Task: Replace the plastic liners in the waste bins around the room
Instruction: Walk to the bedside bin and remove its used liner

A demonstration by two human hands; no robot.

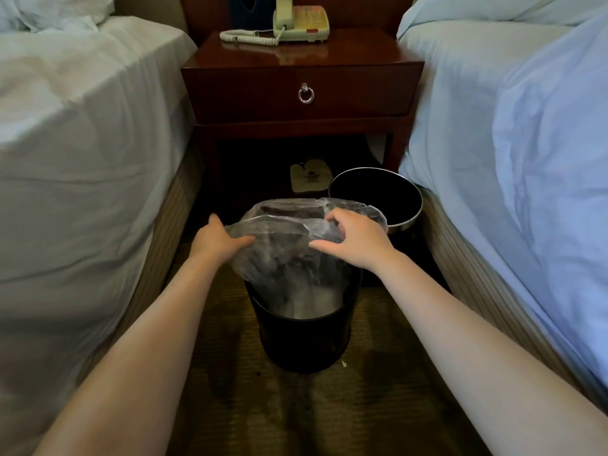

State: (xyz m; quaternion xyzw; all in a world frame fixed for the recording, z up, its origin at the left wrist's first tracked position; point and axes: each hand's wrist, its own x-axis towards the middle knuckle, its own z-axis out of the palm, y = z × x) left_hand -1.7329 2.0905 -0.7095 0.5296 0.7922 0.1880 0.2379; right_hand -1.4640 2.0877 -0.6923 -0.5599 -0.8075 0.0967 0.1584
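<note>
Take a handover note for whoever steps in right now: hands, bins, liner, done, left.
The left hand and right hand each grip an edge of the clear plastic liner. Its bottom hangs in the near black round waste bin; its mouth is above the rim. The second black bin with silver rim stands behind, no liner visible. Done: liner partly in. Left, probably: stretch it over the rim, then line the second bin.
</note>
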